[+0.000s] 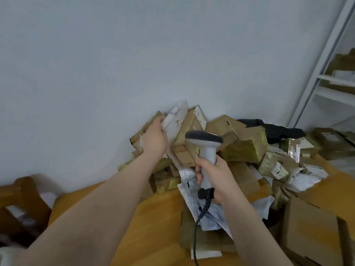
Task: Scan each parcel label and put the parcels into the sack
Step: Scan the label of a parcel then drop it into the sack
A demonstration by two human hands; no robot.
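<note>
Parcels (244, 144) of brown card and grey plastic are heaped on the wooden table (157, 217) against the wall, spread from the centre out to four o'clock. At eight o'clock a wooden chair back (21, 196) is seen. At ten o'clock of the heap a white parcel (175, 120) is held tilted by the left grip (155, 140), whose fingers are curled round its lower edge; a label is seen near its upper end. At its four o'clock a grey scanner (206, 144) is clasped by the handle in the right grip (213, 177), with a black cable (199, 223) hanging at six. White shelving (330, 79) is seen at two o'clock.
</note>
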